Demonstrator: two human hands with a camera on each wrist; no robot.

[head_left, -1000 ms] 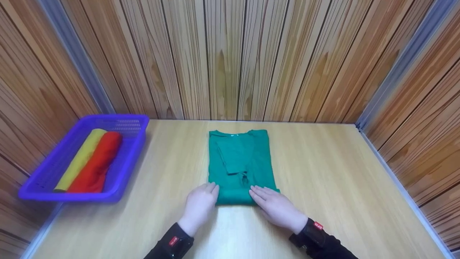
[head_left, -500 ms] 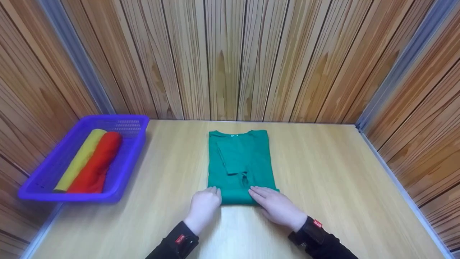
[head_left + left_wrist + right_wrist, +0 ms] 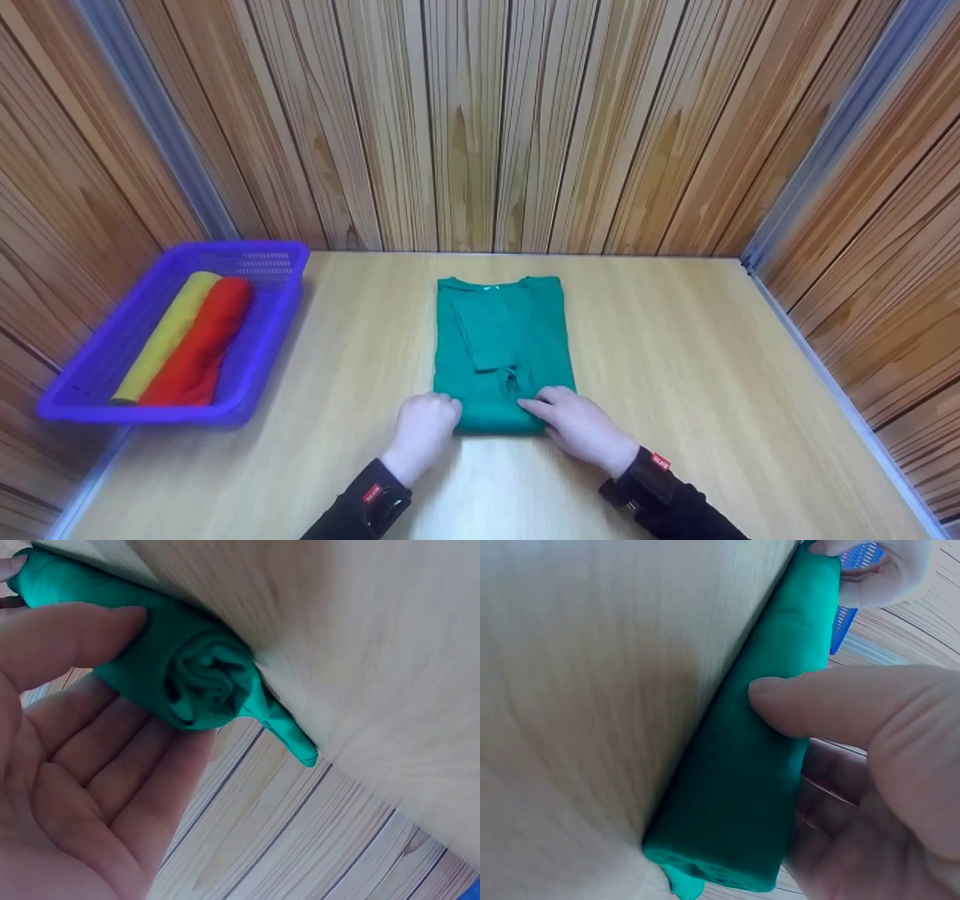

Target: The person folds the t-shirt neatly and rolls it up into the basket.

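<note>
A green T-shirt (image 3: 551, 322) lies flat on the table with its collar at the far end and a folded sleeve on top. Its near end is wound into a thick roll (image 3: 495, 416). At the roll's left end, my left hand (image 3: 426, 431) grips it. The left wrist view shows the spiral of cloth (image 3: 210, 679), thumb on one side and fingers along the other. My right hand (image 3: 581, 427) holds the right part of the roll. In the right wrist view its thumb (image 3: 780, 701) presses the near face, with the fingers partly hidden behind the cloth.
A purple basket (image 3: 281, 330) stands at the left of the wooden table (image 3: 675, 360). In it lie a yellow cloth roll (image 3: 161, 349) and a red cloth roll (image 3: 202, 345). Wood-panelled walls (image 3: 465, 127) rise behind and on both sides.
My left hand has moved slightly right and its fingers have curled onto the roll's end. The right fingers have bent more. The shirt has shifted slightly towards me.
</note>
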